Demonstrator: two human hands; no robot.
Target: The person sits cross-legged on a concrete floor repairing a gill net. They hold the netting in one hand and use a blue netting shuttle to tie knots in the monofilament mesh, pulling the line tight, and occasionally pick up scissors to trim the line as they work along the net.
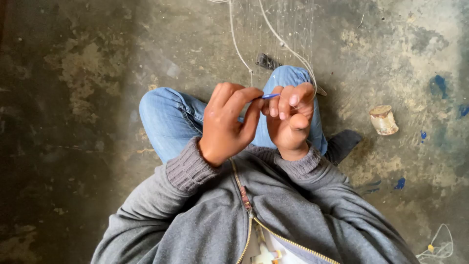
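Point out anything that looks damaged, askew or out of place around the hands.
Nothing is plainly damaged. The small spool lies tipped on the stained concrete floor, apart from both hands. Blue paint spots mark the floor near it. The hands pinch a blue needle among fine netting.

Most of the thin blue tool (270, 96) is hidden between the left hand (227, 122) and the right hand (289, 119) — only a short length shows, so its shape cannot be told; the pale net (273, 29) runs off the top edge, its mesh too fine to make out. The grey zipped jacket (220, 215) is cut by the bottom edge; the dark sandal (267, 61) is half covered by the jeans (168, 120); a bit of white cord (437, 247) is clipped at the lower right corner.
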